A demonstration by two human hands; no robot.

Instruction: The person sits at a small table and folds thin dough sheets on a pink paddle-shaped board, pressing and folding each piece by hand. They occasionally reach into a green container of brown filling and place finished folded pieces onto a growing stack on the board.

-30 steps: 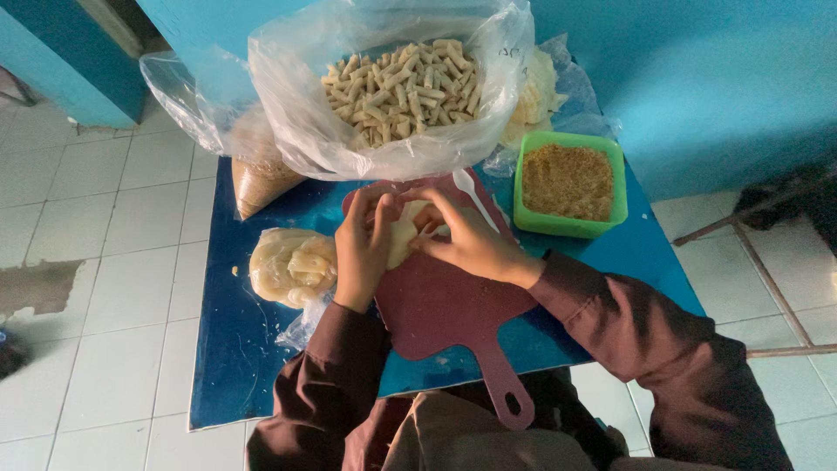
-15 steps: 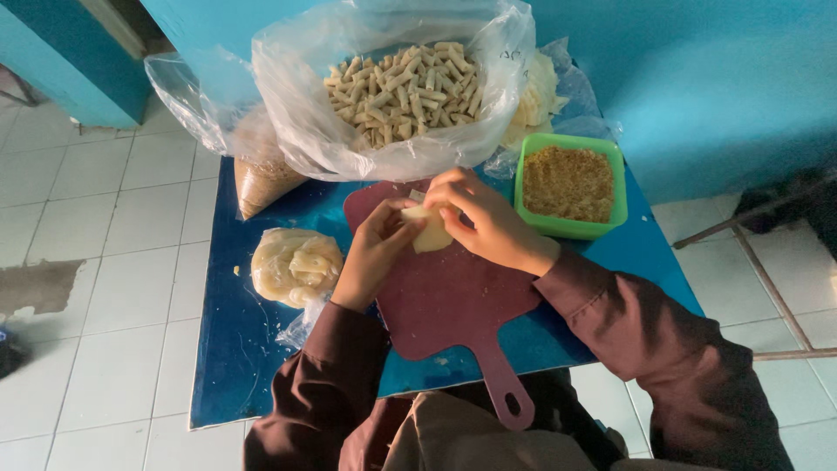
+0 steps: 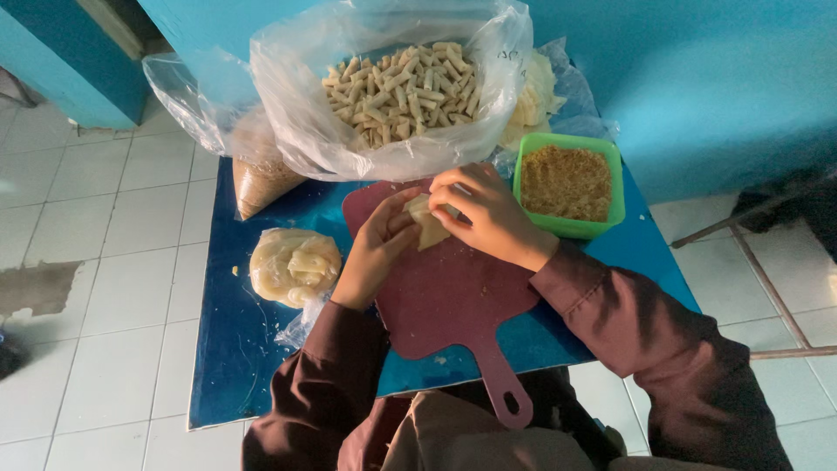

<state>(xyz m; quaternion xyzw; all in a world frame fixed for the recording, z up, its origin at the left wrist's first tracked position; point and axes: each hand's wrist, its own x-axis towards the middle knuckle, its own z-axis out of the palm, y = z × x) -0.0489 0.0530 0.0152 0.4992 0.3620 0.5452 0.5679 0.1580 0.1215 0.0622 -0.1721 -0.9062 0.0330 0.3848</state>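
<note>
Fingers of both the left hand [image 3: 377, 253] and right hand [image 3: 488, 214] pinch the pale wrapper [image 3: 429, 225] over the red board [image 3: 453, 296], so crumbs land beneath them

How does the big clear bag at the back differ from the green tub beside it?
The clear bag is soft, crumpled plastic, wide open and far larger; the green tub is a small rigid square. The bag holds pale rolled sticks piled up; the tub holds fine golden-brown crumbs lying level. The bag sits behind the board's top edge; the tub sits by the right hand. Both stand open on the blue table.
</note>
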